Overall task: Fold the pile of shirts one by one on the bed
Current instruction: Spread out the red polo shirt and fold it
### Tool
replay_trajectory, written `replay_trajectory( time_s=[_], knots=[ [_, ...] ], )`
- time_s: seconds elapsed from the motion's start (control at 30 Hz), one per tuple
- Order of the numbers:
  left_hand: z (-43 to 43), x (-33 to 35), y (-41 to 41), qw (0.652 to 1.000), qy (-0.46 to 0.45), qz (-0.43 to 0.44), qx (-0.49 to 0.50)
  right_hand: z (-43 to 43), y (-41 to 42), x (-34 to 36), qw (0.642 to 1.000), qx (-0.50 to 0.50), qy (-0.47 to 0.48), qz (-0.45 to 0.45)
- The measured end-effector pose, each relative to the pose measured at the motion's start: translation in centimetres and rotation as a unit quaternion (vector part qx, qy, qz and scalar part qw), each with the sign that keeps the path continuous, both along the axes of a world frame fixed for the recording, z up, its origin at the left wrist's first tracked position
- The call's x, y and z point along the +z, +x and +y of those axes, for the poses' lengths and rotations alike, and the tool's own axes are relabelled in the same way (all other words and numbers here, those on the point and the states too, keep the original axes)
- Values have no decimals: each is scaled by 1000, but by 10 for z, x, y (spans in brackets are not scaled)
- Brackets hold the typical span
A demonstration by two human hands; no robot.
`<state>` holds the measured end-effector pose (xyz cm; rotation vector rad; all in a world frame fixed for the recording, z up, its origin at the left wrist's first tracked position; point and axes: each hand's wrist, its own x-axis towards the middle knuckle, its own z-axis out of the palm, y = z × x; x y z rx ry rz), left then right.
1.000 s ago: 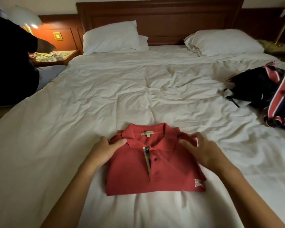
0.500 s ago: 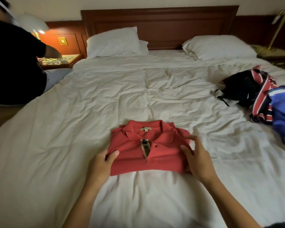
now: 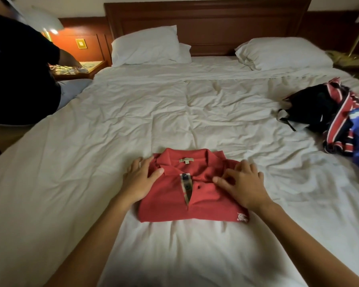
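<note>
Red shirt (image 3: 195,195), folded, lies lower centre on the bed (image 3: 112,131), collar up-frame. Left hand (image 3: 140,179) and right hand (image 3: 244,183) press its shoulders, fingers spread, pinching nothing. The pile (image 3: 336,121) waits at right, nearer the right hand.

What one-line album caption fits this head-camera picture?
Left hand and right hand rest on a folded red polo shirt on the white bed; a heap of unfolded shirts lies to its right.

Red polo shirt (image 3: 195,195), folded: one, 6 o'clock.
Pile garments (image 3: 319,112), unfolded: three distinguishable, 3 o'clock.
Pillows (image 3: 145,44): three, 12 o'clock.
Hands: two, left hand (image 3: 139,181) and right hand (image 3: 245,183).
Second person (image 3: 19,69): one, 10 o'clock.
</note>
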<state>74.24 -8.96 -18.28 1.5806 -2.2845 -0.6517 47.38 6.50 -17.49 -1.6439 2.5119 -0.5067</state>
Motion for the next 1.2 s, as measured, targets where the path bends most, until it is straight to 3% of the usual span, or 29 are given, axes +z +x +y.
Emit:
replay_trajectory(
  time_s=[0.1,0.17,0.2,0.3,0.43,0.5,0.7,0.9,1.2],
  knots=[
    [-23,-4,-17,998,-25,42,-45,-36,-15,12,991,-15,-120,-65],
    [-40,-2,-30,991,-20,119,-54,-68,-27,16,986,42,-53,-153],
    [-49,-3,-35,991,3,116,-65,-84,-32,15,982,72,2,-172],
    [-78,-8,-46,995,28,-16,-95,-117,-38,-4,984,107,99,-102],
    [-89,-22,-53,992,-46,-77,-89,-125,-36,-29,992,92,83,6],
    [-82,-29,-55,993,-59,-50,-84,-123,-35,-33,992,116,38,-18],
    [-60,0,-48,992,56,104,-48,-114,-25,-6,986,82,-14,-146],
    [-55,94,-33,986,21,156,-50,-101,-20,87,965,90,-127,-209],
    [-26,306,1,976,-85,198,-43,-99,-5,306,941,184,-240,-154]
  ],
)
